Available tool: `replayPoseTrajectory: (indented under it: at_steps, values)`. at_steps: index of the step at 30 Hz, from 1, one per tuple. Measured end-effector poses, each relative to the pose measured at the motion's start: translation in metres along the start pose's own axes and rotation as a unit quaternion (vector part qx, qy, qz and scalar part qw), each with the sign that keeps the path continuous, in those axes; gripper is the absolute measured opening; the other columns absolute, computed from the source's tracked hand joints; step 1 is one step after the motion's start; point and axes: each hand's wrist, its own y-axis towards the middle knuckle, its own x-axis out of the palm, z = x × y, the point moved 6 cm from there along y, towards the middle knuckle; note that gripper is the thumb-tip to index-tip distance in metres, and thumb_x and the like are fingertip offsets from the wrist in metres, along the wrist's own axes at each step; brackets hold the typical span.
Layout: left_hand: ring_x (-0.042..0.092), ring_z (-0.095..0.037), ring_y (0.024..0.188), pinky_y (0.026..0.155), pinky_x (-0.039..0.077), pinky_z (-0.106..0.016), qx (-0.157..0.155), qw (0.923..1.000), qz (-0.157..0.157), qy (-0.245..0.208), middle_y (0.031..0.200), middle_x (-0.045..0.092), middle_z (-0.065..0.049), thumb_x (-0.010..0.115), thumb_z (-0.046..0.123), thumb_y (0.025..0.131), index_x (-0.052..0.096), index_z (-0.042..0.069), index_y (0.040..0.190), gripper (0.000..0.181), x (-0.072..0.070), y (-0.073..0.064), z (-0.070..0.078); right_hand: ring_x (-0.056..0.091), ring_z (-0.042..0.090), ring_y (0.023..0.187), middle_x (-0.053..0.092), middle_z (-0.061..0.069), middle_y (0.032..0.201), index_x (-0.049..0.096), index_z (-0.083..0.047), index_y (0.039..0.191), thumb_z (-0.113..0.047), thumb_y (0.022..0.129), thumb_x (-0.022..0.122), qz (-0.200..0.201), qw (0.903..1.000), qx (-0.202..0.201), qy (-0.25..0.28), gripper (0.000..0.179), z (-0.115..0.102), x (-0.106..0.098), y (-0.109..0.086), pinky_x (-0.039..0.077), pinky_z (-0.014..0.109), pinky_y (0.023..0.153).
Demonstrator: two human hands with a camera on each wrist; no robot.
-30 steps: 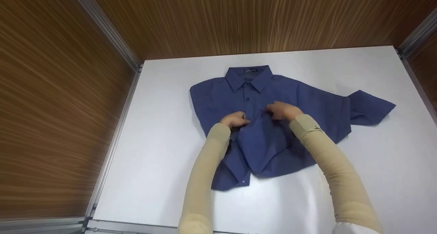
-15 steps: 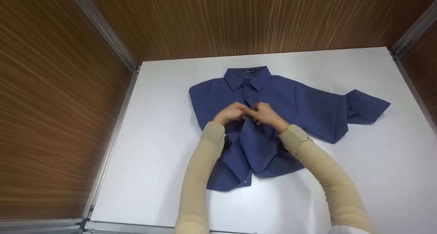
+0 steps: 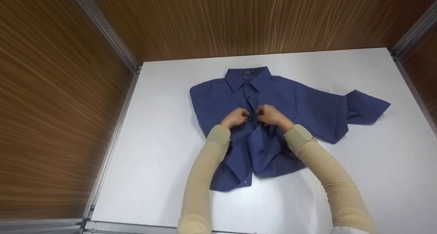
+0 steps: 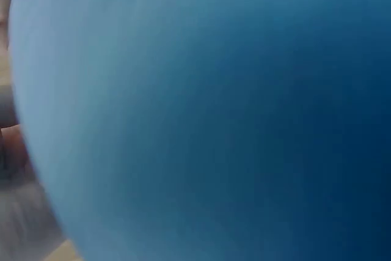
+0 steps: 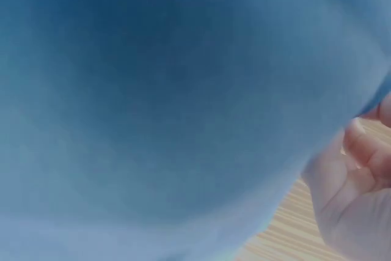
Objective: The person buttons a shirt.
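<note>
A dark blue button-up shirt (image 3: 222, 94) lies front up, its collar (image 3: 247, 78) toward the far side. My left hand (image 3: 235, 117) pinches the cloth just left of the button placket. Opposite it, my right hand (image 3: 270, 115) pinches the front edge on the right. A dark button (image 3: 251, 119) shows between the two hands. Below them the right front panel (image 3: 256, 142) is bunched and lifted. Blue cloth (image 5: 183, 120) fills most of the right wrist view, with the fingers curled at its edge. In the left wrist view, cloth (image 4: 201, 114) hides most of the hand.
One sleeve (image 3: 365, 106) stretches to the right, bent near its end; the other sleeve is out of sight. The shirt lies on a white table (image 3: 153, 142). Wood-grain panels (image 3: 218, 22) stand behind it and at both sides, with metal rails (image 3: 106, 32) at the corners.
Both hands came together at the placket, then drew slightly apart. A button became visible between them. The bunched front panel shifted, and the right hand ends left of where it was.
</note>
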Motion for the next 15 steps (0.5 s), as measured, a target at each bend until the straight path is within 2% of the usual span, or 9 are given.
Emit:
replayPoseTrajectory:
  at_steps: [2, 4, 7, 8, 11, 12, 13, 14, 15]
  values:
    - [0.054, -0.017, 0.081, 0.07, 0.042, -0.03, 0.004, 0.9989, 0.005, 0.047, 0.093, 0.058, -0.004, 0.05, 0.01, 0.084, 0.059, 0.009, 0.101, 0.019, 0.006, 0.006, 0.002, 0.051, 0.02, 0.054, 0.051, 0.012, 0.071, 0.053, 0.004, 0.083, 0.003, 0.078, 0.049, 0.0, 1.0, -0.006, -0.007, 0.007, -0.002, 0.002, 0.001, 0.045, 0.029, 0.049]
    - [0.05, -0.016, 0.071, 0.061, 0.04, -0.029, 0.03, 0.9961, 0.024, 0.079, 0.083, 0.057, -0.002, 0.053, 0.012, 0.079, 0.059, 0.011, 0.088, 0.011, 0.005, -0.004, 0.015, 0.049, 0.019, 0.052, 0.05, 0.01, 0.067, 0.051, 0.001, 0.078, 0.002, 0.077, 0.049, -0.001, 0.9998, -0.015, -0.015, 0.003, -0.005, 0.006, 0.003, 0.042, 0.028, 0.048]
    - [0.049, -0.017, 0.072, 0.065, 0.039, -0.031, -0.016, 0.9936, 0.02, 0.11, 0.085, 0.057, -0.004, 0.053, 0.011, 0.08, 0.056, 0.012, 0.084, 0.004, -0.008, -0.044, 0.05, 0.044, 0.019, 0.052, 0.046, 0.007, 0.063, 0.048, -0.003, 0.073, 0.0, 0.079, 0.049, -0.009, 0.9994, -0.02, -0.027, 0.007, -0.007, 0.014, 0.006, 0.037, 0.029, 0.049]
    - [0.051, -0.018, 0.076, 0.069, 0.039, -0.032, -0.034, 0.9923, 0.025, 0.117, 0.089, 0.058, -0.006, 0.051, 0.011, 0.082, 0.056, 0.01, 0.086, 0.006, -0.014, -0.062, 0.065, 0.044, 0.019, 0.052, 0.045, 0.007, 0.063, 0.047, -0.003, 0.073, -0.001, 0.08, 0.049, -0.011, 0.9994, -0.019, -0.028, 0.008, -0.008, 0.016, 0.006, 0.036, 0.03, 0.05]
    - [0.051, -0.022, 0.093, 0.086, 0.034, -0.04, -0.104, 0.9885, 0.013, 0.11, 0.105, 0.057, -0.009, 0.048, 0.009, 0.088, 0.056, 0.008, 0.097, 0.012, -0.026, -0.096, 0.09, 0.044, 0.022, 0.051, 0.043, 0.009, 0.061, 0.045, -0.003, 0.07, -0.003, 0.083, 0.048, -0.01, 0.9996, -0.015, -0.023, 0.013, -0.006, 0.02, 0.01, 0.036, 0.035, 0.05]
    - [0.051, -0.024, 0.096, 0.088, 0.032, -0.041, -0.114, 0.9878, 0.017, 0.105, 0.107, 0.056, -0.009, 0.046, 0.008, 0.089, 0.055, 0.007, 0.099, 0.013, -0.028, -0.101, 0.093, 0.045, 0.025, 0.051, 0.044, 0.01, 0.06, 0.046, -0.003, 0.07, -0.005, 0.084, 0.048, -0.009, 0.9997, -0.009, -0.022, 0.014, -0.003, 0.021, 0.013, 0.038, 0.037, 0.051]
    - [0.05, -0.025, 0.098, 0.089, 0.031, -0.042, -0.117, 0.9878, 0.017, 0.102, 0.109, 0.055, -0.01, 0.044, 0.008, 0.09, 0.055, 0.007, 0.1, 0.015, -0.028, -0.102, 0.093, 0.044, 0.023, 0.049, 0.043, 0.008, 0.059, 0.045, -0.005, 0.068, -0.011, 0.086, 0.049, 0.001, 0.9995, -0.029, -0.008, 0.019, 0.008, 0.025, 0.021, 0.037, 0.035, 0.049]
    - [0.05, -0.026, 0.097, 0.087, 0.032, -0.042, -0.116, 0.988, 0.019, 0.099, 0.109, 0.054, -0.011, 0.043, 0.008, 0.09, 0.054, 0.006, 0.102, 0.016, -0.027, -0.101, 0.092, 0.046, 0.025, 0.05, 0.044, 0.01, 0.06, 0.046, -0.005, 0.069, -0.015, 0.087, 0.049, 0.002, 0.9998, -0.018, -0.012, 0.021, 0.016, 0.027, 0.027, 0.039, 0.037, 0.05]
    - [0.051, -0.025, 0.09, 0.082, 0.035, -0.04, -0.098, 0.9912, 0.024, 0.086, 0.105, 0.055, -0.011, 0.043, 0.008, 0.089, 0.055, 0.007, 0.099, 0.015, -0.023, -0.088, 0.081, 0.047, 0.026, 0.051, 0.045, 0.011, 0.06, 0.047, -0.004, 0.07, -0.019, 0.088, 0.05, 0.003, 0.9998, -0.012, -0.014, 0.024, 0.027, 0.031, 0.035, 0.039, 0.038, 0.05]
